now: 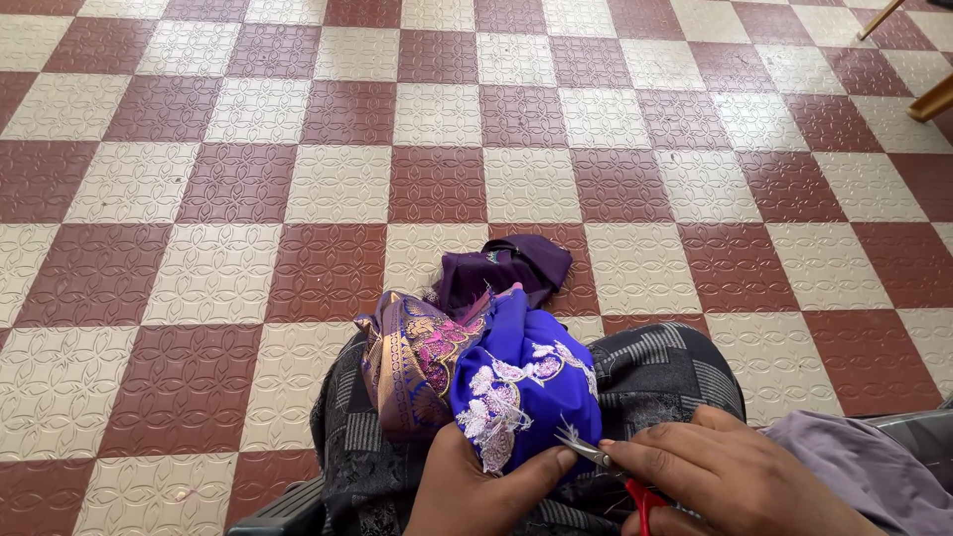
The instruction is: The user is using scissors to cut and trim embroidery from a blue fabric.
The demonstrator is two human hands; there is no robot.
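A bright blue cloth (526, 372) with pale floral embroidery lies bunched over my knee, joined to a gold and pink patterned fabric (412, 362) and a dark purple piece (506, 266) that trails onto the floor. My left hand (476, 491) grips the blue cloth from below, thumb pressed against its lower edge. My right hand (740, 476) holds small scissors (601, 459) with red handles; the metal blades point left and touch loose threads at the embroidery's edge.
I sit over a floor of dark red and cream checkered tiles (437, 184). My lap is covered by dark grey checked fabric (655, 372). A lilac cloth (864, 467) lies at the lower right. Wooden furniture legs (933, 99) show at the top right.
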